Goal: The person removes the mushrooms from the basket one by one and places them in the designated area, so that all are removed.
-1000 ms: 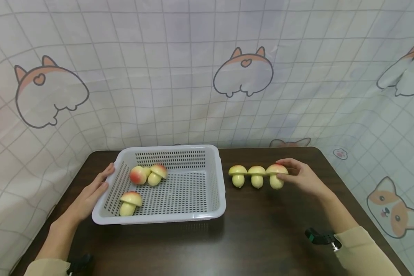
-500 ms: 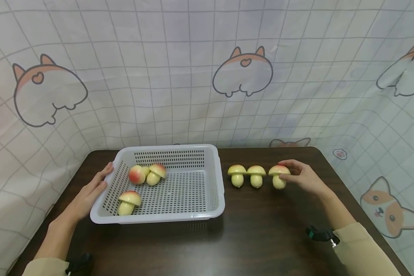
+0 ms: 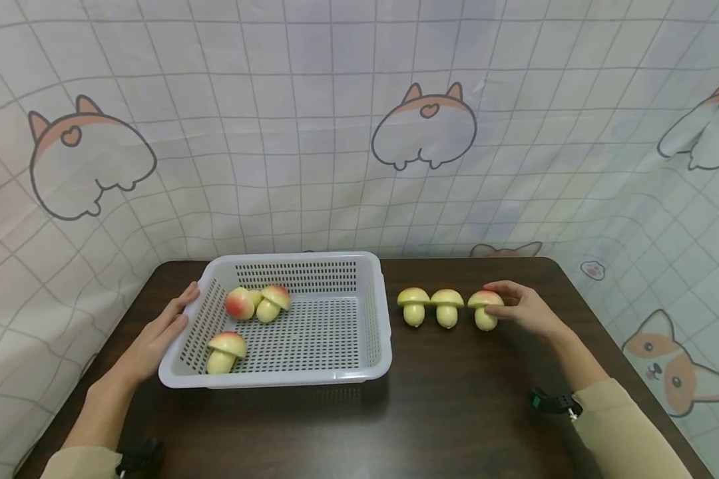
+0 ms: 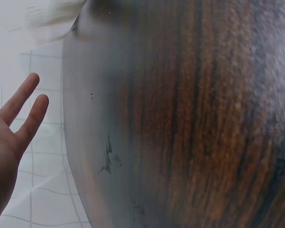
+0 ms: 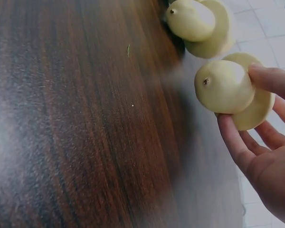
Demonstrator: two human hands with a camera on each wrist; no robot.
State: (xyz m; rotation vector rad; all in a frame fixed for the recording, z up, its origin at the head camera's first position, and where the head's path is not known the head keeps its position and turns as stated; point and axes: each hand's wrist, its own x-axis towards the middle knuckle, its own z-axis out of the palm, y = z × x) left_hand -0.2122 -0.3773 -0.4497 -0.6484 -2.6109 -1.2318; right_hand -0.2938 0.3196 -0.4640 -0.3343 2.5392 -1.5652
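A toy mushroom (image 3: 479, 301) with a red-tinged cap stands at the right end of a short row on the dark table. My right hand (image 3: 530, 310) pinches it, with digits on either side of its cap and stem in the right wrist view. To its left are two more toy mushrooms, a yellowish middle one (image 3: 447, 307) and a left one (image 3: 413, 307). My left hand (image 3: 152, 342) rests with extended fingers against the left side of the grey plastic basket (image 3: 275, 378). Inside the basket lie three toy mushrooms, one of them the front-left mushroom (image 3: 223, 352).
The dark wooden table (image 3: 443, 412) has its back edge against a hanging cloth (image 3: 311, 166) with a grid and corgi print. The cloth also closes in the left and right sides. Wrist straps (image 3: 554, 402) sit at the sleeves.
My right hand has shifted the end mushroom slightly to the right, and a small gap now separates it from the middle one. My left hand has stayed at the basket.
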